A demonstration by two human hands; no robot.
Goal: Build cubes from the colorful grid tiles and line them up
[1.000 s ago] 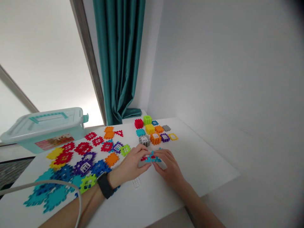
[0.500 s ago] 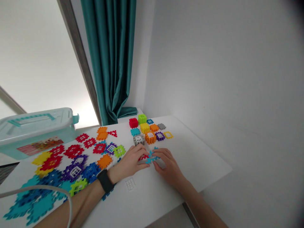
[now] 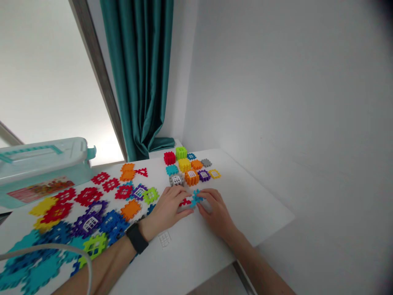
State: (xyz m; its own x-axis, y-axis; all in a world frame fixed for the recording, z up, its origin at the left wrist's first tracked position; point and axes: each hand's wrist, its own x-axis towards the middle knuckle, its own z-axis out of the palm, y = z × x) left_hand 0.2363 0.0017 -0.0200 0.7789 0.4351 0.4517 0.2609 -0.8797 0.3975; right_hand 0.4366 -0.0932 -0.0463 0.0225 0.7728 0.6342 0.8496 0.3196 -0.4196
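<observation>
- As seen from the head camera: left hand and right hand near each other over the desk, with thumbs and fingers curled inward.
- Left hand: grasping a red piece between thumb and fingers; black watch on the wrist.
- Right hand: pinching a light-blue piece by its right side.
- Red piece: just left of the light-blue piece, both partly covered by fingers; cannot tell whether joined.
- Just beyond the hands, from left to right: grey stack and orange stack, each topped with a white window panel, then purple piece and yellow frame.
- Behind these: teal piece, yellow stack, orange piece and grey piece.
- Farthest in the group: red stack, lime stack and small blue piece.
- On the desk, nearer than the left hand: white lattice piece.
- To the left: scattered toothed pieces, including lime square, orange square and red triangle.
- At far left: lidded translucent box; pale cable across the lower corner.
- In the background: green curtain.
</observation>
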